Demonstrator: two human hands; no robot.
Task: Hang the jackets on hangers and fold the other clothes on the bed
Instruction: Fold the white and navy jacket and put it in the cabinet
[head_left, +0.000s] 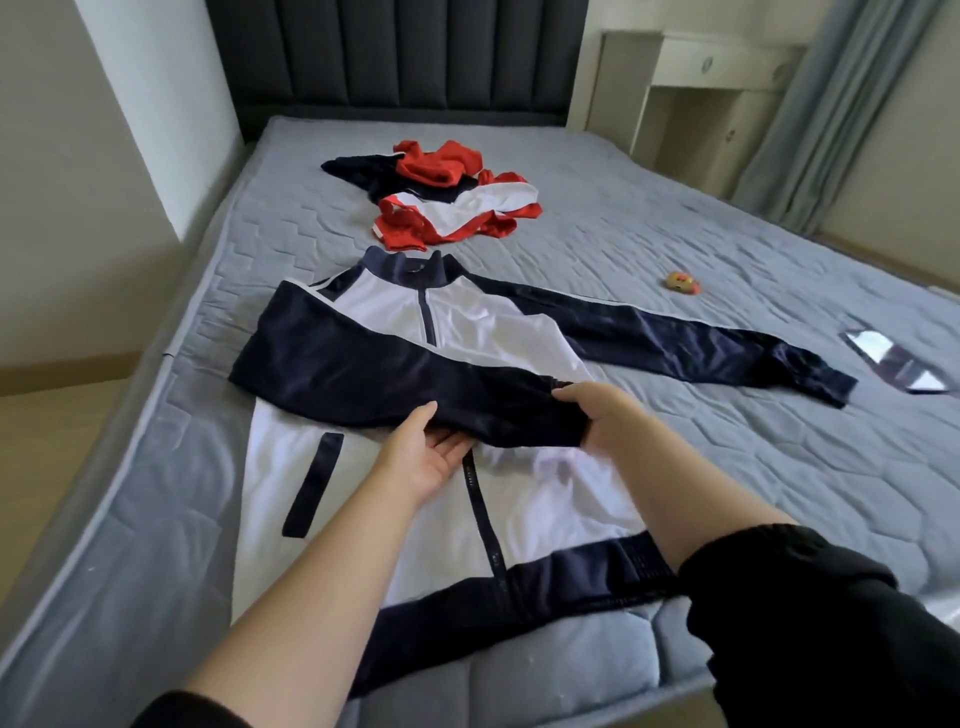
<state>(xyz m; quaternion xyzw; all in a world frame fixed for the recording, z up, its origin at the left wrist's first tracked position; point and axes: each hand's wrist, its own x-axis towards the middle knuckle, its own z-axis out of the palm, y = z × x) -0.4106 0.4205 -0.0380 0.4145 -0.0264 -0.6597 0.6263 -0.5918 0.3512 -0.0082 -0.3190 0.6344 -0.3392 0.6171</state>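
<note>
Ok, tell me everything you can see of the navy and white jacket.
The jacket has a white body with navy sleeves, collar, hem band, zip and pocket strip, in smooth, slightly shiny fabric. It lies front up and zipped on the bed, collar at the far end. One sleeve is folded across the chest, held by the left hand from below and the right hand at the cuff. The other sleeve lies stretched out sideways.

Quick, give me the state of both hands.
Left hand: holds the jacket sleeve, fingers underneath, thumb on top.
Right hand: grips the same sleeve near its cuff.
</note>
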